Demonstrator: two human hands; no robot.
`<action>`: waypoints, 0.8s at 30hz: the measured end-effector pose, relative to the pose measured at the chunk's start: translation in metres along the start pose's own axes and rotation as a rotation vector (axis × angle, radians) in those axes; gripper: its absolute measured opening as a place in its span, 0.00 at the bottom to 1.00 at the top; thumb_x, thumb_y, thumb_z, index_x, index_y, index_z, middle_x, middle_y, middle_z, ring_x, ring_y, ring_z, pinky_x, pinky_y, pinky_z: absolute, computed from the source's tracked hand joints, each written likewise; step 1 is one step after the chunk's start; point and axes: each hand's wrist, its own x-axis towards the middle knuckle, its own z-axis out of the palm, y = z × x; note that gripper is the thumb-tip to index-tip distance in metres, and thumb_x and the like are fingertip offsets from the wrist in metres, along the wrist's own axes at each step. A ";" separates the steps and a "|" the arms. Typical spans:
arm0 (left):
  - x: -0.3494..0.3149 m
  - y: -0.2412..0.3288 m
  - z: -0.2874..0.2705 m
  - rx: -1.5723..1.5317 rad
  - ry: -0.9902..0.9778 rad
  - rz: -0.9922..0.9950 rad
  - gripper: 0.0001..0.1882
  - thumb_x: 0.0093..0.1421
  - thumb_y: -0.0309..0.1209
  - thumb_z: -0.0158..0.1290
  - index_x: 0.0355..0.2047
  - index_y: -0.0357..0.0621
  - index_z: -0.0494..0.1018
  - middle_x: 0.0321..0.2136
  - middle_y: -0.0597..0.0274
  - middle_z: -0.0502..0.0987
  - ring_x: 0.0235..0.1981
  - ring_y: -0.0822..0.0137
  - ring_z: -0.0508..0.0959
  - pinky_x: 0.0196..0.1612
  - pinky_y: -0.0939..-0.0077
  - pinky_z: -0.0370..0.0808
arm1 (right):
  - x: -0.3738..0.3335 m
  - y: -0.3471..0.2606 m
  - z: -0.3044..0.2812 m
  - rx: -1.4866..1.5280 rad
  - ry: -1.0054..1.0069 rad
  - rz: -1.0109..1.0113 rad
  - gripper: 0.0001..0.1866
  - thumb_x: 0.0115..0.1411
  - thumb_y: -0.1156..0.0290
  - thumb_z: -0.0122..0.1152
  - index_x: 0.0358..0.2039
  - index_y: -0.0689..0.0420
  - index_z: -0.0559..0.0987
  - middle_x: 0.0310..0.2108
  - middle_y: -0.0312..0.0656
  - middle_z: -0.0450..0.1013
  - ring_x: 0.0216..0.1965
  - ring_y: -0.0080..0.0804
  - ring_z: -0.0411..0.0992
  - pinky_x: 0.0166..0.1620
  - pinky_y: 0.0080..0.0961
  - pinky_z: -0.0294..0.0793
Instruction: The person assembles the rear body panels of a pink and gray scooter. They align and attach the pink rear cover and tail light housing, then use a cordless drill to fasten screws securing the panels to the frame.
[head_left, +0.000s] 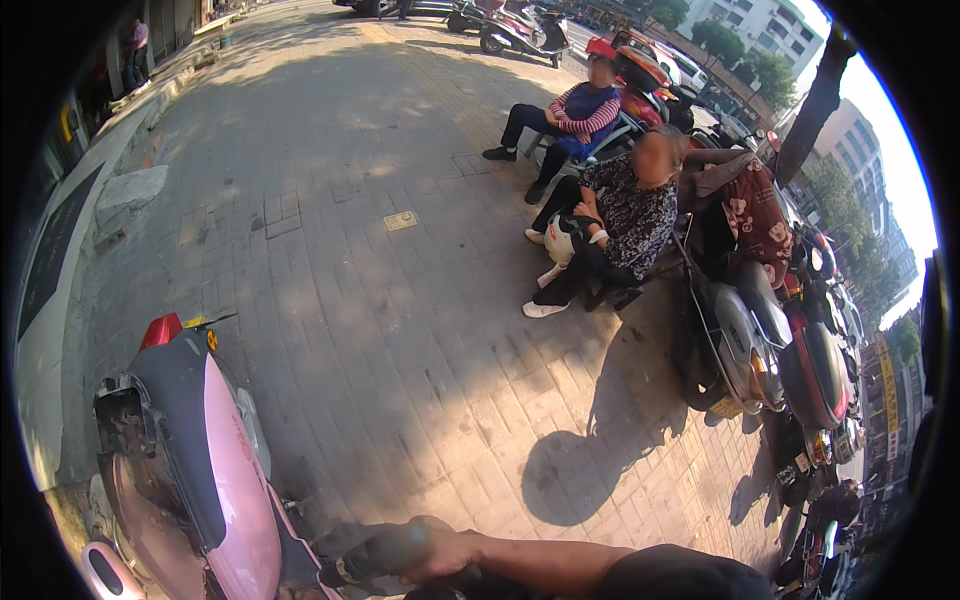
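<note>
Along the lower edge, my right arm reaches in from the right, and my right hand (445, 552) is closed round a dark power tool (375, 555). It looks like a cordless drill, but its outline is blurred. Its narrow front end points left, at the lower body of a pink scooter (245, 500). The scooter has dark grey panels, a red tail light (162, 330) and an open dark gap in its bodywork. Just a sliver of what seems to be my left hand (300, 593) shows below the tool's tip, its fingers hidden.
Two people sit on the right: one in a striped top (590, 110), the other in patterned clothes (630, 205) with a white helmet (563, 240). Parked scooters (740, 340) line the right side. Grey paving (350, 300) stretches ahead; a stone block (130, 190) lies left.
</note>
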 end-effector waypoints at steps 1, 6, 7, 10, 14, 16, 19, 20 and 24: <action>-0.001 0.006 0.012 -0.122 -0.057 -0.139 0.05 0.62 0.26 0.56 0.36 0.37 0.73 0.26 0.63 0.71 0.25 0.71 0.67 0.28 0.78 0.66 | -0.005 -0.008 0.000 0.022 0.029 -0.066 0.20 0.53 0.68 0.72 0.45 0.61 0.80 0.39 0.44 0.79 0.41 0.34 0.76 0.45 0.32 0.76; -0.021 0.034 0.057 -0.026 -0.150 -0.100 0.03 0.63 0.24 0.54 0.33 0.40 0.71 0.25 0.67 0.70 0.26 0.73 0.68 0.28 0.80 0.67 | -0.011 -0.035 -0.004 0.008 -0.007 0.065 0.17 0.59 0.62 0.66 0.45 0.58 0.80 0.39 0.42 0.78 0.41 0.32 0.73 0.47 0.33 0.73; -0.024 0.040 0.066 -0.093 -0.216 -0.166 0.03 0.63 0.23 0.53 0.32 0.40 0.70 0.25 0.67 0.70 0.26 0.73 0.68 0.29 0.81 0.69 | -0.008 -0.039 -0.004 0.037 -0.026 0.044 0.16 0.60 0.62 0.66 0.44 0.58 0.79 0.38 0.42 0.77 0.40 0.32 0.73 0.46 0.32 0.72; -0.037 0.048 0.083 -0.165 -0.205 -0.079 0.04 0.64 0.20 0.51 0.31 0.40 0.69 0.25 0.68 0.70 0.26 0.72 0.70 0.33 0.82 0.74 | 0.005 -0.054 -0.003 0.166 0.006 -0.079 0.16 0.58 0.74 0.68 0.46 0.60 0.79 0.32 0.36 0.75 0.29 0.25 0.73 0.35 0.28 0.77; -0.038 0.061 0.089 -0.229 -0.241 0.014 0.01 0.63 0.21 0.52 0.36 0.37 0.72 0.28 0.64 0.74 0.27 0.69 0.73 0.36 0.81 0.75 | 0.022 -0.080 0.002 0.190 -0.025 0.049 0.14 0.57 0.74 0.68 0.45 0.60 0.79 0.31 0.35 0.75 0.30 0.25 0.73 0.35 0.28 0.77; -0.031 0.072 0.088 -0.213 -0.263 0.060 0.05 0.64 0.24 0.53 0.39 0.36 0.73 0.31 0.61 0.76 0.29 0.69 0.75 0.36 0.80 0.76 | 0.030 -0.094 0.007 0.184 -0.021 0.105 0.15 0.57 0.73 0.69 0.44 0.60 0.80 0.31 0.35 0.75 0.31 0.25 0.72 0.36 0.27 0.77; -0.015 0.085 0.085 -0.198 -0.276 0.212 0.10 0.69 0.26 0.50 0.44 0.30 0.68 0.36 0.54 0.76 0.29 0.72 0.74 0.31 0.83 0.77 | 0.053 -0.111 0.013 0.119 -0.011 0.102 0.18 0.55 0.71 0.71 0.46 0.59 0.80 0.34 0.36 0.77 0.37 0.23 0.72 0.41 0.26 0.76; -0.016 0.084 0.078 -0.311 -0.066 0.204 0.10 0.69 0.27 0.50 0.44 0.30 0.69 0.33 0.55 0.75 0.27 0.73 0.73 0.30 0.82 0.77 | 0.061 -0.111 0.015 0.059 0.024 0.110 0.18 0.55 0.70 0.72 0.46 0.59 0.80 0.35 0.36 0.78 0.38 0.25 0.72 0.43 0.27 0.76; -0.024 0.081 0.052 -0.452 -0.095 0.218 0.03 0.66 0.26 0.54 0.37 0.39 0.73 0.31 0.61 0.78 0.26 0.74 0.73 0.29 0.83 0.73 | 0.094 -0.103 0.016 -0.013 -0.191 0.309 0.12 0.60 0.71 0.70 0.43 0.58 0.81 0.33 0.32 0.77 0.30 0.21 0.73 0.35 0.24 0.75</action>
